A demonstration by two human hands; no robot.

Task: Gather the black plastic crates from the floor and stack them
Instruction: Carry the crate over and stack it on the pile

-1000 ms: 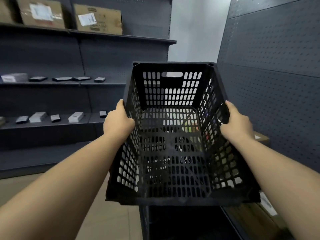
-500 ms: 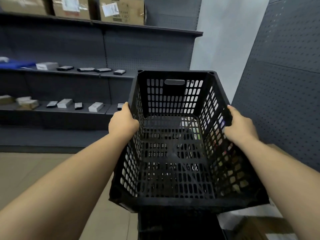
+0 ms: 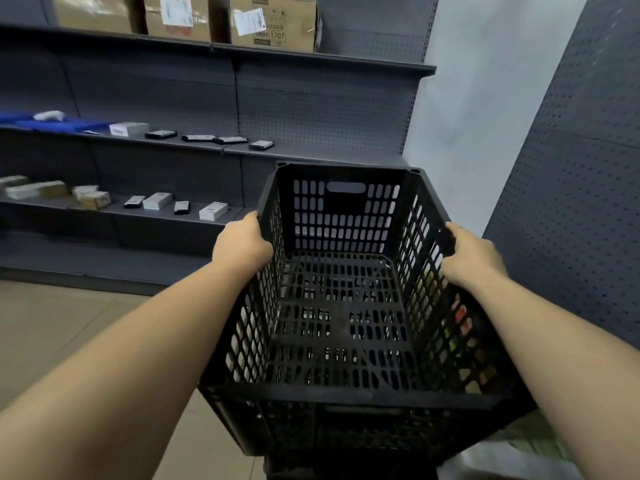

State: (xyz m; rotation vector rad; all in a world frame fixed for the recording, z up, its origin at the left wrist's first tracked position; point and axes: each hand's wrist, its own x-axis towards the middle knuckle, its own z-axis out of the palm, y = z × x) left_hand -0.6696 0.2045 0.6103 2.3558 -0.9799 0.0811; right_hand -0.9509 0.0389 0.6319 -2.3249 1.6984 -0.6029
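Observation:
I hold an empty black plastic crate (image 3: 346,216) with slotted walls in front of me, its open top facing me. My left hand (image 3: 242,245) grips the rim of its left wall and my right hand (image 3: 469,258) grips the rim of its right wall. The crate is tilted slightly away from me. Directly under its near edge shows the dark top of another black crate (image 3: 346,469), mostly hidden; I cannot tell whether the two touch.
Grey shelving (image 3: 311,60) runs along the left and back, with cardboard boxes (image 3: 273,24) on top and small boxes (image 3: 213,211) on the lower shelves. A grey pegboard panel (image 3: 581,174) stands at the right. Beige tiled floor (image 3: 52,334) lies at the left.
The crate has come lower in the view and sits just above the dark crate below. The view has swung left, so more of the shelving shows. Both hands keep their grip.

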